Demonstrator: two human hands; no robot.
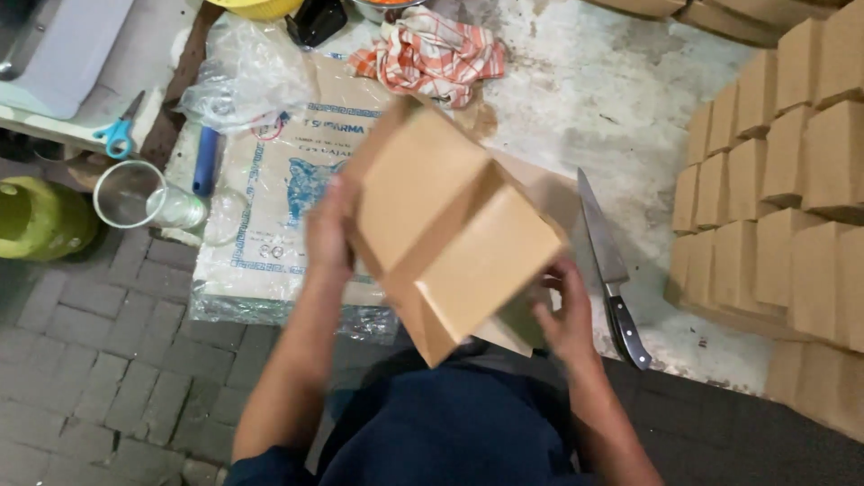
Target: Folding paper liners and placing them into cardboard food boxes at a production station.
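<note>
A brown cardboard box (445, 225), partly folded with its flaps meeting along a centre seam, is held up in front of me over the floor mat. My left hand (328, 229) grips its left edge. My right hand (565, 315) holds its lower right corner from below. The box hides most of a flat cardboard piece (551, 193) lying under it. I sit with dark blue clothing in the lower middle of the view.
A kitchen knife (607, 270) with a black handle lies right of the box. Stacks of folded brown boxes (783, 180) fill the right side. A printed plastic sack (279, 180), a checked cloth (427, 54), a glass jar (135, 193), scissors (117, 130) and a green gas cylinder (36, 216) lie to the left and behind.
</note>
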